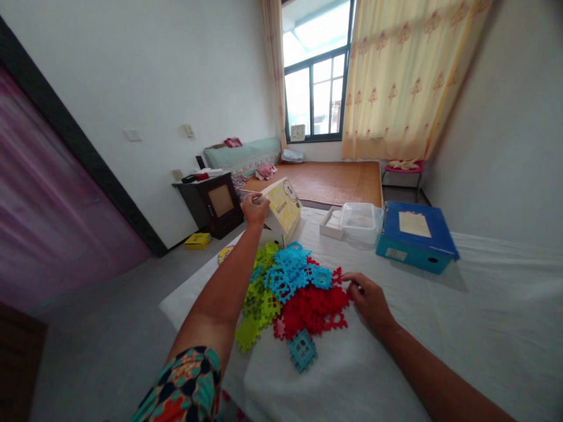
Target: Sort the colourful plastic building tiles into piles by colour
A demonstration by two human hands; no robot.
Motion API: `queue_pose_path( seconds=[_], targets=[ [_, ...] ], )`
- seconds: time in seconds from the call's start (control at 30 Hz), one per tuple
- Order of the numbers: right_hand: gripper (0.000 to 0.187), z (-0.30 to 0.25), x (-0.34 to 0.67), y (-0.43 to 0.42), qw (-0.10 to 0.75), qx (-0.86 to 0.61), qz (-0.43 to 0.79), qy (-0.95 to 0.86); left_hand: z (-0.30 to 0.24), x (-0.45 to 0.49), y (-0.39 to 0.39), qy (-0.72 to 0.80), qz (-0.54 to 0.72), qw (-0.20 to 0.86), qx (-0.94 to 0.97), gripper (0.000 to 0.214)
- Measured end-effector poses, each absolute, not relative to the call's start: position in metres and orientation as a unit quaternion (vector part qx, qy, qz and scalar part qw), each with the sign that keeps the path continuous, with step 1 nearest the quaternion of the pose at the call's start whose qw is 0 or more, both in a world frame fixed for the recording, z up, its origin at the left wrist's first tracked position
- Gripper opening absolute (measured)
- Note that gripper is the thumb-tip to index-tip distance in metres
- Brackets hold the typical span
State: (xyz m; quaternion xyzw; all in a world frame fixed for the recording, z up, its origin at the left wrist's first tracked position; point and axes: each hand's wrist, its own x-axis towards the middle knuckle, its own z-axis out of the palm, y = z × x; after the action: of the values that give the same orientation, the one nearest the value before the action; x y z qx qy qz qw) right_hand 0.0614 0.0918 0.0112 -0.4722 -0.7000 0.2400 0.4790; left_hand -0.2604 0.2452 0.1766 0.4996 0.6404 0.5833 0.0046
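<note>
My left hand [255, 209] reaches forward and grips the upper left edge of a yellow-and-white cardboard box [284, 206], which stands with its lid raised at a slant. In front of the box lies a heap of flat plastic interlocking pieces: green pieces [249, 329] on the left, light blue pieces [292, 266] on top and red pieces [312, 308] on the right. One blue piece [302, 350] lies nearest to me. My right hand [369, 298] is at the heap's right edge. Its index finger stretches to a red piece, the other fingers are loosely curled, and I see nothing held.
A clear plastic container [360, 220] and a small white box [331, 224] stand behind the heap, beside a blue box [416, 234]. White cloth [488, 293] covers the surface. A dark cabinet [211, 202] is at the left, and a wooden bed [329, 179] lies beyond.
</note>
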Motion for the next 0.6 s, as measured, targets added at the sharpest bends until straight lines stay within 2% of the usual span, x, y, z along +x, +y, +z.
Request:
queue_pose_path(
  seconds=[0.13, 0.27, 0.33, 0.43, 0.5, 0.6],
  targets=[
    [0.031, 0.012, 0.062, 0.091, 0.487, -0.480, 0.249, -0.686, 0.178, -0.216, 0.223, 0.525, 0.521, -0.178, 0.649, 0.018],
    [0.031, 0.016, 0.061, 0.088, 0.486, -0.509, 0.276, -0.655, 0.172, -0.180, 0.190, 0.386, 0.402, -0.287, 0.779, 0.009],
    [0.033, 0.023, 0.060, 0.086, 0.497, -0.513, 0.305, -0.629, 0.169, -0.168, 0.167, 0.281, 0.331, -0.330, 0.838, 0.015],
    [0.039, 0.041, 0.059, 0.082, 0.551, -0.466, 0.388, -0.573, 0.162, -0.157, 0.128, 0.135, 0.227, -0.360, 0.895, 0.022],
    [0.048, 0.056, 0.059, 0.078, 0.585, -0.388, 0.496, -0.511, 0.158, -0.152, 0.102, 0.073, 0.157, -0.343, 0.923, 0.023],
    [0.064, 0.076, 0.060, 0.071, 0.573, -0.256, 0.664, -0.406, 0.149, -0.144, 0.072, 0.001, 0.087, -0.312, 0.946, 0.023]
  ],
)
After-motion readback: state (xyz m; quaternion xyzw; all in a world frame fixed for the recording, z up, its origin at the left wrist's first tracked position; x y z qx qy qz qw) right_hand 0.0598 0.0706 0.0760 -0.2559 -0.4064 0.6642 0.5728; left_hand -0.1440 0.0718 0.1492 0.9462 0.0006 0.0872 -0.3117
